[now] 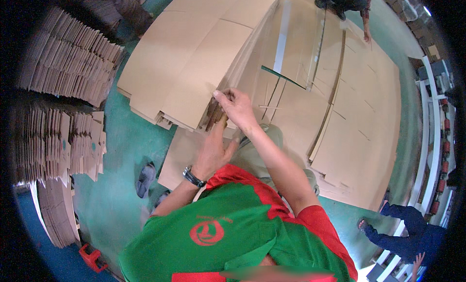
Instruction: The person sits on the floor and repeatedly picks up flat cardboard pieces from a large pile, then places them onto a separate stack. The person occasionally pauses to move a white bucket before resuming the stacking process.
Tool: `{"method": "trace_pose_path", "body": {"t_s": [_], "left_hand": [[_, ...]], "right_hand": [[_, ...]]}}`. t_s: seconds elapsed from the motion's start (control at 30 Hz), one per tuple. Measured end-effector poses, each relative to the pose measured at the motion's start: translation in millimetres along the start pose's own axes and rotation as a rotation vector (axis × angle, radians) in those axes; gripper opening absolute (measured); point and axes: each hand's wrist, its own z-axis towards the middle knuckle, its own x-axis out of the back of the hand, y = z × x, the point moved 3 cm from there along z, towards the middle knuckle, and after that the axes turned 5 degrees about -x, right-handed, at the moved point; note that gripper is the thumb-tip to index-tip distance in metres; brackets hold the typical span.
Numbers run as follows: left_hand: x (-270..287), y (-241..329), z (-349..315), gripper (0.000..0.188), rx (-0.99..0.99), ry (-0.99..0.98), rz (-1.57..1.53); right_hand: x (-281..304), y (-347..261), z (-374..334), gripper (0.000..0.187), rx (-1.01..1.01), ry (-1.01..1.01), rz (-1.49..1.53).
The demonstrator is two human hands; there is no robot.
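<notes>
Right hand point(236, 108) — at cardboard stack point(177, 63) edge | left hand point(211, 150) — nearby

Grey slipper point(145, 180) on green floor point(116, 151); lower left, red stool point(90, 257), probably.

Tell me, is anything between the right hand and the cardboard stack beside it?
Nothing visible: the right hand is at the edge of the cardboard stack, with the left hand lower in view, not between them.
</notes>
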Motion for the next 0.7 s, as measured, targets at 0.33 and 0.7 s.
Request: {"method": "trace_pose_path", "body": {"t_s": [0.33,0.7], "left_hand": [[29,-18,-39,0.036,-0.035,0.177,-0.141],[-30,-47,-57,0.039,0.645,-0.036,-1.319]], "right_hand": [[-25,-24,31,0.033,0.136,0.185,-0.014],[154,46,-80,0.021,-0.196,0.413,0.636]]}}
